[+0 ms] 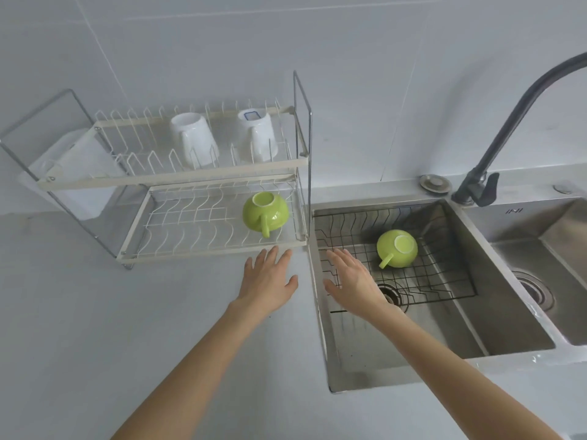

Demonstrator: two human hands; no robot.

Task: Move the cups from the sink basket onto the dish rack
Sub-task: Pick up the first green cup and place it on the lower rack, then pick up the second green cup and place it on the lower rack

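A green cup point(397, 248) lies upside down in the black wire sink basket point(444, 281), its handle pointing to the front left. A second green cup point(265, 212) rests upside down at the right end of the white dish rack's lower shelf point(178, 227). Two white mugs point(194, 139) point(258, 134) stand inverted on the upper shelf. My left hand point(268, 281) hovers flat over the counter just before the rack, fingers spread, holding nothing. My right hand point(351, 281) is open over the basket's left part, a short way left of the green cup.
A dark faucet point(521, 100) arches over the steel sink point(397, 360) from the back right. A second basin point(556, 249) lies further right. A white plastic holder point(76, 173) hangs on the rack's left end. Grey counter point(95, 312) spreads to the front left.
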